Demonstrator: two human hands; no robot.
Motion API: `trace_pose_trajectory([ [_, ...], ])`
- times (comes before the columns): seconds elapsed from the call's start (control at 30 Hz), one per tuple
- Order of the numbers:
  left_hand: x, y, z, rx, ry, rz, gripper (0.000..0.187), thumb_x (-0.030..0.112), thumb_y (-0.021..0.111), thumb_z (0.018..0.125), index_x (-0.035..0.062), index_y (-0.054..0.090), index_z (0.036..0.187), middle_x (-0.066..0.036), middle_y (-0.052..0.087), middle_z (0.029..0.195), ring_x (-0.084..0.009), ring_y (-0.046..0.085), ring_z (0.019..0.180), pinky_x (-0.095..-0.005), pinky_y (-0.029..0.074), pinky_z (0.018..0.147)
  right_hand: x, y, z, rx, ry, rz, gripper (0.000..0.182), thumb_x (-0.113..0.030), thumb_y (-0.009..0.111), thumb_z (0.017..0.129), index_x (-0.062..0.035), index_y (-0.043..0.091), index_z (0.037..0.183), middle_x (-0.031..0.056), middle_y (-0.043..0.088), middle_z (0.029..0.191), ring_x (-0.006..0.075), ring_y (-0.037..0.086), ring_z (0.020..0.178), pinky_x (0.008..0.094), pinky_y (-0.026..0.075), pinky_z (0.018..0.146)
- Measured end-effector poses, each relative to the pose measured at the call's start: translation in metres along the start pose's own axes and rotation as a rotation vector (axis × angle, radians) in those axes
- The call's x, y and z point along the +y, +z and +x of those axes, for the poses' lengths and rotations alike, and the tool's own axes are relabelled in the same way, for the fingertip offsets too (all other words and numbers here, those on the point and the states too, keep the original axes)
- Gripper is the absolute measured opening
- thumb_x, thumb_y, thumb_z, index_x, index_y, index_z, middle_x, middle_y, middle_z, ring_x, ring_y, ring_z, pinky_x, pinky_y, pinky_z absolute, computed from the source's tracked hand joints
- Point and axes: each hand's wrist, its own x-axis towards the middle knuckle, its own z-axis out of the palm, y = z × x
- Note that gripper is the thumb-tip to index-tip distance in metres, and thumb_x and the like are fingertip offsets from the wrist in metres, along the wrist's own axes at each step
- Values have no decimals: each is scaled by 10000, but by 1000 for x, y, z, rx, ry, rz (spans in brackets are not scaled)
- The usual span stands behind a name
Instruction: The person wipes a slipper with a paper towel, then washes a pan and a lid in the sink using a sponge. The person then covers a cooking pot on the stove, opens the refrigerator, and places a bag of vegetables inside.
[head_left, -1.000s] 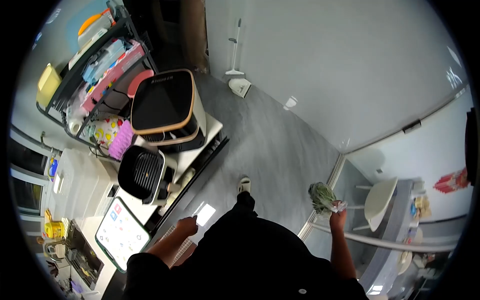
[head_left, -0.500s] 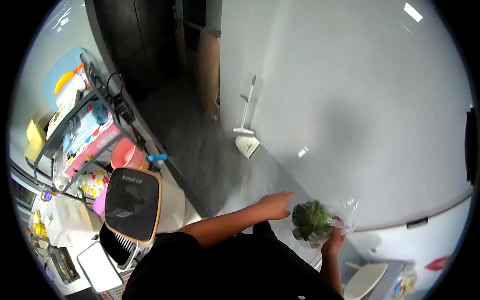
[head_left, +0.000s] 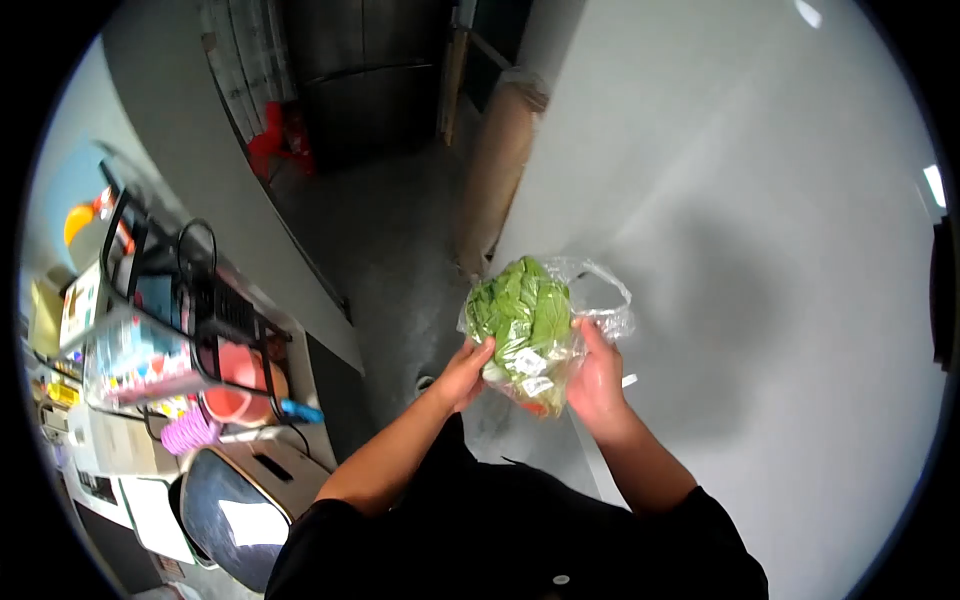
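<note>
A clear plastic bag of leafy green vegetables [head_left: 522, 310] is held up in front of my body, with pale stems and something orange-red low in the bag. My left hand [head_left: 463, 372] grips its left side, thumb on the front. On the right side my right hand [head_left: 594, 375] holds the plastic, thumb up along the edge. The bag's loose handles stick out to the upper right. The fingers behind the bag are hidden.
To the left, a black rack [head_left: 150, 300] holds boxes and packages, with a pink container [head_left: 238, 380] beside it. A dark-lidded bin [head_left: 225, 510] stands lower left. Ahead are a dark refrigerator [head_left: 370, 80], a red stool [head_left: 275, 145] and a brown wrapped roll [head_left: 497, 170]. A pale wall [head_left: 800, 330] runs along the right.
The view has turned and moved forward along the floor. The bag has come from the lower right to the centre, and my left hand, earlier apart from it, now holds it too.
</note>
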Motion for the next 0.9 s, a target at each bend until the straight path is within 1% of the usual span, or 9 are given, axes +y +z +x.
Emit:
trace_pose_trajectory([
  [0.2,139,-76,82,82,57,-5,553,371,557,1045,118,367,1499,-88,567,1405,-221,595,1241,-411,543,974,27,81,179,0,-93,-237,174,-177,600,1016,-47,611,1130,51,621,1125,175,584,1069,346,458,969],
  [0.27,179,-107,129,36,-110,-62,554,405,542,1045,125,385,1497,-86,582,1391,-230,611,1225,-444,554,957,21,110,242,-173,-390,-632,227,-153,595,1011,-12,596,1189,64,626,1167,160,568,1113,320,439,993],
  [0.4,207,-151,201,-96,-150,-129,643,520,494,1036,83,410,1500,-103,569,1428,-262,583,1269,-465,498,1035,22,139,318,-216,-619,-754,294,-50,531,1002,17,559,1286,99,590,1289,171,538,1201,331,403,1060],
  [0.43,225,-158,215,-68,-246,-46,680,557,477,1031,89,395,1518,-118,563,1437,-269,541,1317,-472,461,1074,25,149,338,-207,-431,-556,307,-61,506,1009,15,556,1302,115,572,1329,201,531,1232,359,382,1090],
  [0.67,334,-325,333,193,-293,687,670,473,553,1027,45,382,1514,-148,470,1490,-298,490,1360,-514,461,1066,34,180,520,-172,-392,-677,307,-194,521,1044,-19,576,1291,110,581,1336,238,526,1257,388,366,1105],
  [0.7,358,-347,331,207,-281,687,670,473,553,1027,45,382,1514,-148,470,1490,-298,490,1360,-514,461,1066,51,169,562,-124,-446,-705,462,-315,590,1016,-20,522,1365,121,606,1229,215,562,1140,418,448,988],
  [0.77,408,-389,326,353,-32,103,660,406,633,981,106,396,1520,-141,492,1485,-315,523,1331,-459,489,1029,50,192,618,-123,-325,-858,435,-317,555,1039,-26,522,1361,113,595,1268,223,568,1153,395,449,988],
  [0.83,435,-458,354,472,11,46,628,384,631,982,131,413,1513,-141,508,1472,-308,545,1309,-439,501,1012,55,217,677,-270,-311,-1010,376,-264,515,1058,-39,527,1360,101,581,1313,229,555,1200,378,424,1040],
  [0.9,460,-495,379,570,51,-24,598,362,630,982,155,431,1507,-140,523,1459,-301,566,1286,-420,512,995,67,253,728,-111,-61,-764,409,-301,474,1068,-44,504,1384,104,577,1308,233,548,1206,381,432,1024],
])
